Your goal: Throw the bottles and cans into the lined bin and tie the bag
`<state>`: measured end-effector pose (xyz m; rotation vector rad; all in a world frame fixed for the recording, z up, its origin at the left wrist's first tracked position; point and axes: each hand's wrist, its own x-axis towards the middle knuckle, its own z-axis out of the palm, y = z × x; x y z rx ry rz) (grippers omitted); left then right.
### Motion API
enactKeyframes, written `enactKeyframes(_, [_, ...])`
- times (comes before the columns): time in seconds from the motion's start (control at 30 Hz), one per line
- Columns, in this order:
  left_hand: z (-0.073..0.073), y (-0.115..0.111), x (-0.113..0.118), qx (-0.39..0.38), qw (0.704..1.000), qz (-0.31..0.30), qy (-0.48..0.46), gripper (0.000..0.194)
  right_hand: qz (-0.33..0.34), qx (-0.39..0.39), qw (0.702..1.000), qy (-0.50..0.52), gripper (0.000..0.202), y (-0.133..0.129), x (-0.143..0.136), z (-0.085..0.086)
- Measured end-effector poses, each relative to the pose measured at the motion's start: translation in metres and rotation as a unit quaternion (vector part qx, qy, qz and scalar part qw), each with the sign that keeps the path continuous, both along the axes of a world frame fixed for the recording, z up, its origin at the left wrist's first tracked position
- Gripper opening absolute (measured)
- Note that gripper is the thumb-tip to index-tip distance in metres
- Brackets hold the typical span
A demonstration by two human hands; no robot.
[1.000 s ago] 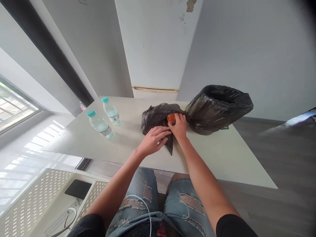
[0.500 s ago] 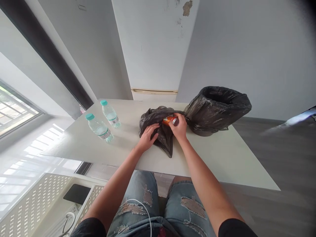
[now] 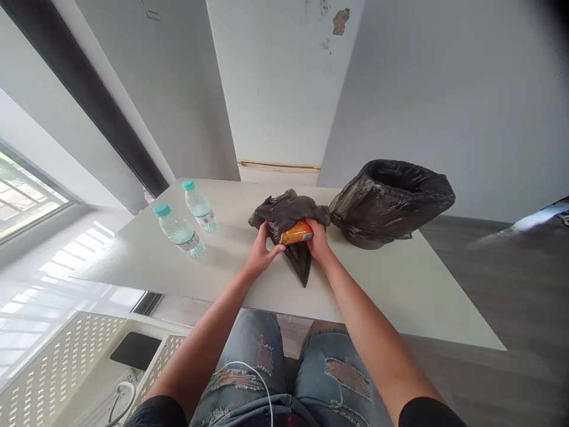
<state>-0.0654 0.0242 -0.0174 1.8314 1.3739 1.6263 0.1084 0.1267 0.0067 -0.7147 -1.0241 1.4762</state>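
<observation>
Can, bright orange, lies on its side right between the two hands, and its long axis runs from one hand across to the other, the right-hand end tipped a little farther from the body. Right hand is the nearer one, closed about that right end, its fingers tucked partly out of sight. Over at the other end comes the left hand, thumb reaching to just beside the can's left end, fingers set against the crumpled black bag; the hand is spread in a wide curve, and whether it pinches any plastic, one cannot tell. So the can sits ahead of the body, crosswise, with dark film bunched along its far side and a pointed tail of bag sticking out on the near side. Off to the right, just beside the crumpled bag, stands a bin wrapped in a black liner, its mouth gaping. Away to the left, well apart from the hands, two clear bottles with teal caps, the nearer one and the farther one, stand close together on the white table.
</observation>
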Motion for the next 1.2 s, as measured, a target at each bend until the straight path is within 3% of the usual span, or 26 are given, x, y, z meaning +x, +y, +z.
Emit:
enactKeyframes(0.17, [0.007,-0.001,0.002,0.003,1.0,0.025,-0.011,0.062,-0.073,-0.052,0.994,0.063,0.023,0.011,0.013,0.0])
enactKeyframes(0.27, [0.011,-0.003,0.004,0.007,0.999,0.036,-0.001,0.051,-0.07,-0.085,0.991,0.078,0.024,0.013,0.02,0.003])
enactKeyframes(0.37, [0.016,-0.006,0.005,0.031,0.998,0.054,0.016,0.044,0.03,-0.094,0.992,0.072,0.029,0.007,0.02,0.006])
enactKeyframes(0.43, [0.019,-0.008,0.005,0.053,0.996,0.067,0.028,0.045,0.128,-0.083,0.987,0.041,0.044,0.002,0.018,0.008])
enactKeyframes(0.53, [0.024,-0.011,0.004,0.075,0.994,0.058,0.049,0.063,0.232,-0.054,0.971,0.004,0.071,-0.006,0.016,0.009])
enactKeyframes(0.63, [0.028,-0.013,0.004,0.08,0.994,0.034,0.064,0.077,0.269,-0.017,0.963,-0.002,0.074,-0.012,0.014,0.008])
enactKeyframes(0.77, [0.031,-0.016,0.006,0.07,0.995,0.023,0.061,0.077,0.29,0.019,0.957,-0.025,0.073,-0.017,0.009,0.006])
enactKeyframes(0.87, [0.028,-0.019,0.003,0.081,0.994,0.046,0.058,0.075,0.253,0.09,0.96,-0.079,0.066,-0.013,0.006,0.002])
enactKeyframes(0.93, [0.024,-0.018,-0.004,0.098,0.991,0.087,0.027,0.08,0.182,0.186,0.952,-0.164,0.049,-0.005,0.006,-0.003])
enactKeyframes(1.03, [0.019,-0.013,-0.02,0.113,0.972,0.191,-0.072,0.085,0.071,0.306,0.884,-0.346,0.034,0.007,0.011,-0.013])
enactKeyframes(1.13, [0.02,-0.007,-0.038,0.082,0.936,0.32,-0.12,0.069,0.02,0.341,0.814,-0.469,0.051,0.014,0.018,-0.02])
enactKeyframes(1.2, [0.022,-0.004,-0.046,0.025,0.908,0.404,-0.108,0.056,-0.011,0.364,0.789,-0.495,0.054,0.016,0.022,-0.021])
